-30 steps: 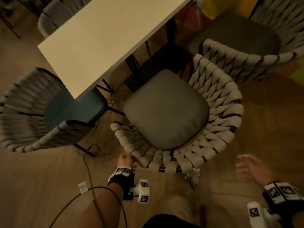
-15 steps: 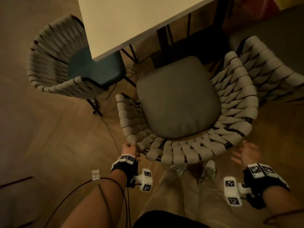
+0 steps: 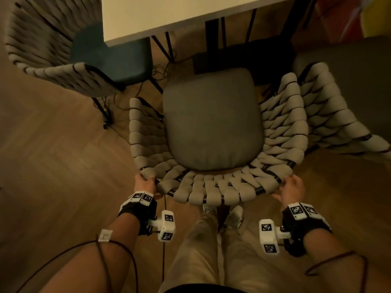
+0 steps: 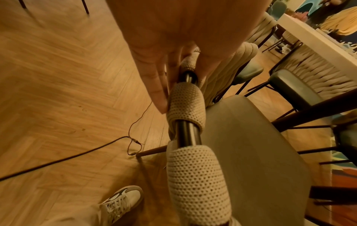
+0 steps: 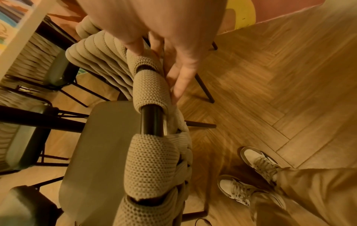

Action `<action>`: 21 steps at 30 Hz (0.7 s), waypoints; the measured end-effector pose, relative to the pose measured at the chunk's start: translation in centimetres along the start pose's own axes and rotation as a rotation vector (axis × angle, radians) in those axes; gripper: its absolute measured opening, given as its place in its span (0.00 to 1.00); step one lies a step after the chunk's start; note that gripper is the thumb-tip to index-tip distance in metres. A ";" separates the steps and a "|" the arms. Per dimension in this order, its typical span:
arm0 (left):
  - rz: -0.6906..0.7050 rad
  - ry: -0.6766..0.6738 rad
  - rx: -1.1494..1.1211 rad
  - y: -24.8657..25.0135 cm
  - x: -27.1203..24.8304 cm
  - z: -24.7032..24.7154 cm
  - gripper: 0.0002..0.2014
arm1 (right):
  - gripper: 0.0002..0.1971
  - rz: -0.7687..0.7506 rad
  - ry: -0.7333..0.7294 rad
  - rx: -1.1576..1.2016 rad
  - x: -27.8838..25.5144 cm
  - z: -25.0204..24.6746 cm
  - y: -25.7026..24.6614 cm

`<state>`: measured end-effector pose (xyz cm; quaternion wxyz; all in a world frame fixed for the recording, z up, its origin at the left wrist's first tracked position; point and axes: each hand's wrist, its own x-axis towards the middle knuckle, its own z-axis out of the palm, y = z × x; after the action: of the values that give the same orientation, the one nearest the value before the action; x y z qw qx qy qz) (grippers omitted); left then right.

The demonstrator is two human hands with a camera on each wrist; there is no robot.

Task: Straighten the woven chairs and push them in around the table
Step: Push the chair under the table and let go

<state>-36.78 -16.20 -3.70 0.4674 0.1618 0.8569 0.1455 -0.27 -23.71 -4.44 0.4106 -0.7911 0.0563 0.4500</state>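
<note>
The woven chair [image 3: 222,193] with a grey seat cushion [image 3: 211,121] stands right in front of me, facing the white table [image 3: 169,13]. My left hand [image 3: 145,182] grips the left rear corner of its woven back rim [image 4: 185,104]. Thumb and fingers of the left hand [image 4: 181,85] close round the padded tube. My right hand [image 3: 293,187] holds the right rear corner of the rim [image 5: 150,91]. The right hand [image 5: 158,67] has its fingers on the outer side and its thumb on the inner side. The cushion's front edge lies just short of the table edge.
A second woven chair [image 3: 42,39] with a dark teal seat sits at the left, partly under the table. A third woven chair [image 3: 338,115] touches the held one on the right. Dark table legs [image 3: 243,53] stand ahead. A thin cable [image 4: 77,154] trails on the wooden floor by my shoes [image 5: 251,191].
My right hand came in from free air and took hold of the back rim. The left hand stayed on the rim. The chair has turned to face the table more squarely.
</note>
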 end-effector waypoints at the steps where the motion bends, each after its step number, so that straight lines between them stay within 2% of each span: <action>1: -0.001 0.001 -0.003 0.2 0.2 0.1 0.20 | 0.19 -0.003 -0.003 0.003 0.2 0.2 -0.5; 4: 0.001 -0.032 0.003 1.1 1.5 0.6 0.18 | 0.20 0.005 0.002 0.004 0.7 0.9 -2.0; 6: 0.012 -0.039 0.045 0.9 4.2 1.0 0.15 | 0.20 0.016 0.021 0.002 1.1 1.4 -3.2; 9: 0.023 -0.057 0.098 -0.4 9.6 2.3 0.23 | 0.20 0.023 0.037 0.008 1.9 2.3 -5.3; 10: 0.021 -0.070 0.122 0.2 9.5 2.5 0.24 | 0.21 0.024 0.041 0.006 2.2 2.5 -5.8; 15: 0.035 -0.136 0.056 6.3 1.9 2.7 0.20 | 0.21 0.035 0.075 0.000 3.6 3.6 -8.1; 21: 0.028 -0.136 0.067 8.3 1.8 3.2 0.23 | 0.21 0.021 0.061 -0.042 4.7 4.5 -10.3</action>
<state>-33.82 -7.60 -3.42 0.5167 0.1987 0.8252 0.1120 4.19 -12.47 -3.00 0.3873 -0.8122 0.0679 0.4308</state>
